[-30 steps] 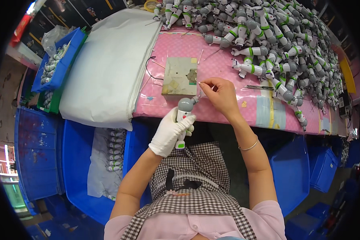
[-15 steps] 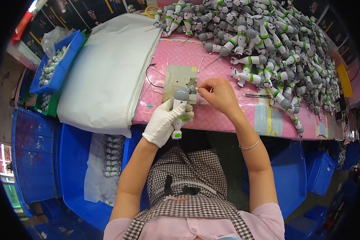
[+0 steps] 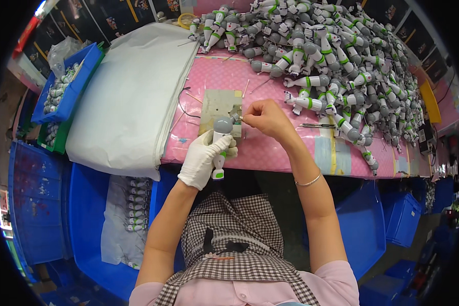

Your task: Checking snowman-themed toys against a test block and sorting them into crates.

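My left hand (image 3: 199, 159), in a white glove, is closed around a white toy limb (image 3: 220, 159) with green bands. The limb's round grey joint (image 3: 223, 124) points away from me, and a small grey piece (image 3: 235, 115) sticks out at its top. My bare right hand (image 3: 268, 118) is pinched beside that small piece; what its fingertips hold is too small to make out. Under the limb's far end lies a flat metal plate (image 3: 215, 102) on the pink table covering (image 3: 188, 140). To the right of my right hand rest slim metal tweezers (image 3: 315, 125).
A large heap of similar toy limbs (image 3: 341, 61) covers the table's far right. White sheets (image 3: 127, 92) are stacked at the left, beside a blue tray (image 3: 80, 92) of small parts. Below the table edge stands a blue bin (image 3: 81, 214) with rows of limbs (image 3: 137, 204) on white sheeting.
The whole scene has shifted slightly left in the picture, my hands with it. My left hand keeps its grip on the toy limb, and my right hand stays pinched beside it.
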`<move>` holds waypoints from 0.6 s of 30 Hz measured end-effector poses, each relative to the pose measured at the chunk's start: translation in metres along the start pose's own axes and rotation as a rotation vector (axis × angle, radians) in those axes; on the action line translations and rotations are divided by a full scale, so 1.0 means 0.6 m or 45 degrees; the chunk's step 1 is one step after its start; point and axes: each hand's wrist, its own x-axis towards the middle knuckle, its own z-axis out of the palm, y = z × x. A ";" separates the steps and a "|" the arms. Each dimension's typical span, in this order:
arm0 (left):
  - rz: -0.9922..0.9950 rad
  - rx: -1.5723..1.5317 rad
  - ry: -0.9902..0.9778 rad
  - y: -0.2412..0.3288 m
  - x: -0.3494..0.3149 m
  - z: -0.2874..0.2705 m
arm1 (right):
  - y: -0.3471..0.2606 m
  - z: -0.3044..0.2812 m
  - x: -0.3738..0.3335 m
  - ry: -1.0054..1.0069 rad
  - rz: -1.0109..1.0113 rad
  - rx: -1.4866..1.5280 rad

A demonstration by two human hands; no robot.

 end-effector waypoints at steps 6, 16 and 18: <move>0.029 -0.026 -0.019 0.000 0.002 0.002 | -0.030 -0.024 0.018 -0.200 0.040 -0.184; -0.005 0.066 0.134 0.014 -0.091 -0.073 | 0.028 -0.080 0.035 0.807 -0.083 0.534; 0.290 0.043 0.575 0.016 -0.134 -0.147 | 0.053 -0.130 0.077 1.171 -0.212 -0.174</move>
